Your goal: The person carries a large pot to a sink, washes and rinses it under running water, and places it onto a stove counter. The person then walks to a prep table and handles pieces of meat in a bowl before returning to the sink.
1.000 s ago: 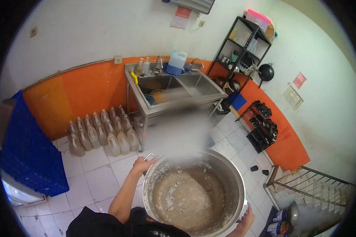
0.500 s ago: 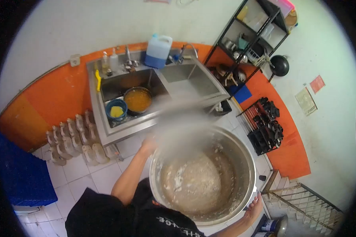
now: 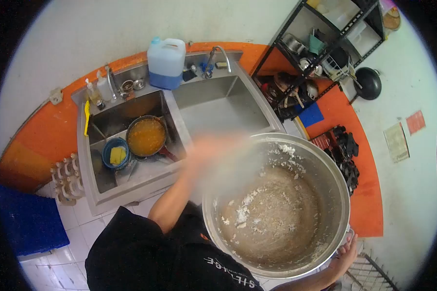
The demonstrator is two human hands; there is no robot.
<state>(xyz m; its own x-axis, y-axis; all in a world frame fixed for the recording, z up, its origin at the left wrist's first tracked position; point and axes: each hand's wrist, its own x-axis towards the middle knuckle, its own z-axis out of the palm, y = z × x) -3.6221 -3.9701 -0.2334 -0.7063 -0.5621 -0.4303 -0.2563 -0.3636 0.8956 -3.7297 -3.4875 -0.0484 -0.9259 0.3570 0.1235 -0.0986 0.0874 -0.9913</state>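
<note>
A large metal pot [image 3: 281, 213] is tilted towards me, with white bits like rice stuck to its bottom and inner wall. My right hand [image 3: 344, 252] has its fingers wrapped round the side handle at the pot's lower right rim. By the pot's upper left rim, my left hand [image 3: 204, 153] is smeared, so its fingers cannot be made out. A pale blurred patch covers that rim, and whether the hand touches it is hidden.
The steel double sink [image 3: 97, 201] holds a pan of orange liquid [image 3: 147, 138] and a blue bowl [image 3: 112, 159] with a yellow sponge. Behind stands a jug of blue liquid [image 3: 166, 65]. A black rack [image 3: 325, 24] is at the right. A blue box [image 3: 29, 218] stands left.
The pot is now further right in view and the sink further left, as the camera has shifted. My left hand has come up and right, and my right hand stays at the handle.
</note>
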